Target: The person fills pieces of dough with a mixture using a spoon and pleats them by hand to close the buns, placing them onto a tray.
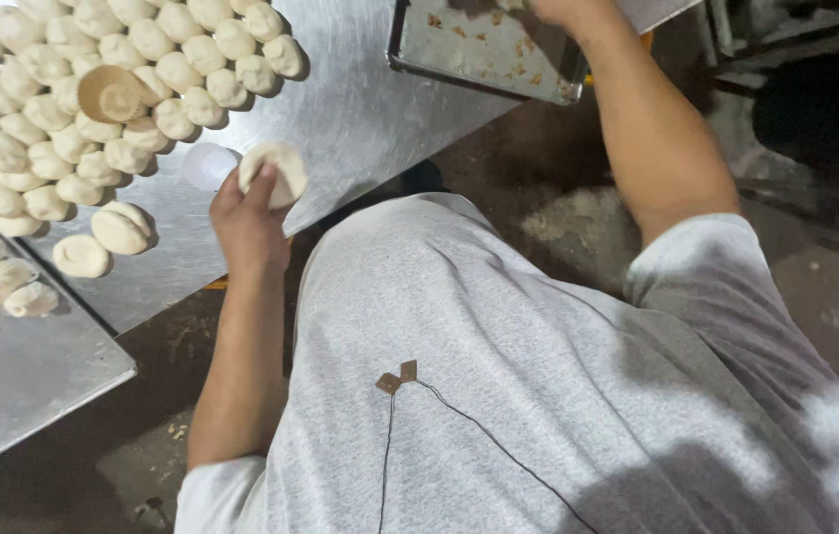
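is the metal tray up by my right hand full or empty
Nearly empty. The metal tray shows a bare floor with only scattered brown crumbs; the right hand covers its far edge.

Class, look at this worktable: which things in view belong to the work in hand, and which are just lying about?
In use:
left hand
flat dough piece
dough balls
right hand
metal tray

Lying about:
small cup
white disc

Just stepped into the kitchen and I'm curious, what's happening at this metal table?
A person in a grey shirt holds a flattened round piece of pale dough in the left hand, over the steel table. Many pale dough balls lie massed on it. The right arm reaches to a crumb-strewn metal tray; that hand is mostly out of frame.
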